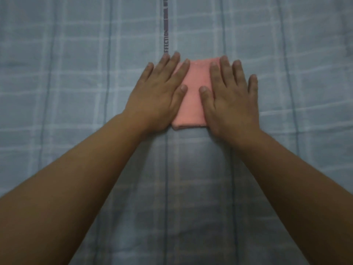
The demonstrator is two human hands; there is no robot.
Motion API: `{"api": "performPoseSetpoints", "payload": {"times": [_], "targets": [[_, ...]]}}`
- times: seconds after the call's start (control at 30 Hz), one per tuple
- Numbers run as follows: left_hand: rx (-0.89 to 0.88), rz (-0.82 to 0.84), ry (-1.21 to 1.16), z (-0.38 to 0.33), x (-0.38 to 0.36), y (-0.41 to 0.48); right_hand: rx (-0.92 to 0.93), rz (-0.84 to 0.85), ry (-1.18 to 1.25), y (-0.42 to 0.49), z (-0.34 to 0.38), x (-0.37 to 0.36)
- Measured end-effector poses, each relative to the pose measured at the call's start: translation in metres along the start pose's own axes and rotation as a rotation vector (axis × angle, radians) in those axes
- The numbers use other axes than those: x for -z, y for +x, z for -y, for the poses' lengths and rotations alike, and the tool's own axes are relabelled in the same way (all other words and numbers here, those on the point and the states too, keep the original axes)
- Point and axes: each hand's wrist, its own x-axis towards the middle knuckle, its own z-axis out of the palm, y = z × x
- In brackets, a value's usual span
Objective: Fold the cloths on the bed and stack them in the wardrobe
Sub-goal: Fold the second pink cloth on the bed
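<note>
The folded pink cloth (pixel 193 96) lies on the checked bedsheet (pixel 76 92) near centre, toward 12 o'clock; left hand (pixel 158 96) and right hand (pixel 232 100) press it, palms flat, fingers spread; its layers seemingly aligned.

The view is dim and cool, with a grey-blue cast over the checked bedsheet (pixel 76 92). Light is soft and even, with no glare or hot spots. A broad, faint shadow darkens the sheet between the two forearms, toward the near edge of the bed, and thin dark shadows hug the left hand (pixel 158 94) and the right hand (pixel 231 100). The whole picture is soft and slightly smeared; the printed strip (pixel 165 35) running to the far edge is barely legible. The sheet's lines bow outward near the frame's sides, a wide-angle distortion.
</note>
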Motion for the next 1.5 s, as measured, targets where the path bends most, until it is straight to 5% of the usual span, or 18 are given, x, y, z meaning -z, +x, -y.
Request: {"api": "performPoseSetpoints", "payload": {"times": [0.17,0.33,0.47,0.6,0.8,1.07,1.23,1.5], "targets": [[0.138,0.031,-0.092,0.016,0.013,-0.009,-0.086,0.04,0.015,-0.005,-0.008,0.009],[0.45,-0.288,-0.421,0.013,0.039,-0.012,-0.068,-0.268,0.155,-0.023,0.019,0.031],[0.614,-0.126,-0.57,-0.003,0.057,0.003,0.078,-0.267,0.186,-0.047,0.063,0.03],[0.583,-0.066,-0.593,-0.026,0.059,0.016,0.004,-0.149,0.172,-0.049,0.085,0.016],[0.573,-0.193,-0.83,-0.036,0.059,0.024,-0.027,-0.218,0.428,-0.046,0.069,0.024],[0.359,-0.145,-0.934,-0.053,0.067,0.046,-0.387,-0.21,0.755,-0.054,0.019,0.056],[0.282,-0.129,-0.808,-0.063,0.055,0.056,-0.496,-0.154,0.75,-0.052,-0.011,0.055],[0.438,-0.103,-0.729,-0.07,0.034,0.063,-0.507,-0.116,0.58,-0.043,-0.023,0.039]]}}
